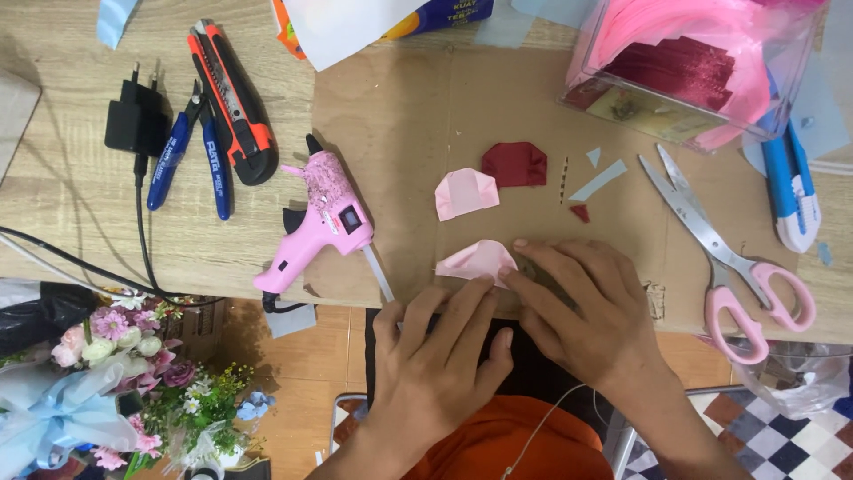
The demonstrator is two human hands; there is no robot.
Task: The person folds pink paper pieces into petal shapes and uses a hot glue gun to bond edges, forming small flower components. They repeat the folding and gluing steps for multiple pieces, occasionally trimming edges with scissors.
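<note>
Both hands press the pink paper piece (477,260) flat on the bench (71,240) (cardboard-covered here), left hand (442,360) fingers under its near edge, right hand (582,320) fingers along its right side.

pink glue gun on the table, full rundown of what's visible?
The glue gun is pink plastic with a mottled, lace-like pattern on its barrel, a black nozzle tip and a black trigger. A small red switch sits in a dark panel on its side. It lies flat on its side at the edge of the cardboard sheet, nozzle pointing up-left, handle toward the table edge. A translucent glue stick juts from its back. No hand touches it.
</note>
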